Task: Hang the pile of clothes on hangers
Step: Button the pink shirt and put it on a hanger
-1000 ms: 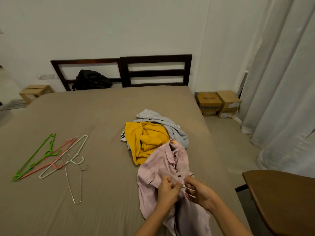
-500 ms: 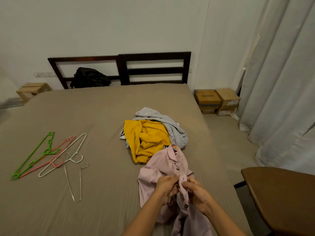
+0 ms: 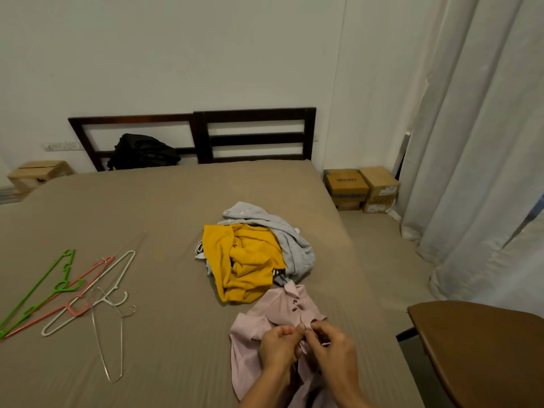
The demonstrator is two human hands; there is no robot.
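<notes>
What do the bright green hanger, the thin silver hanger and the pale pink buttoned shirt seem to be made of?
Bright green hanger: probably plastic, from its even saturated colour and moulded notches. Thin silver hanger: looks like bare metal wire, very slender with a faint sheen. Pale pink buttoned shirt: light matte cloth, folding softly; fibre cannot be told.
</notes>
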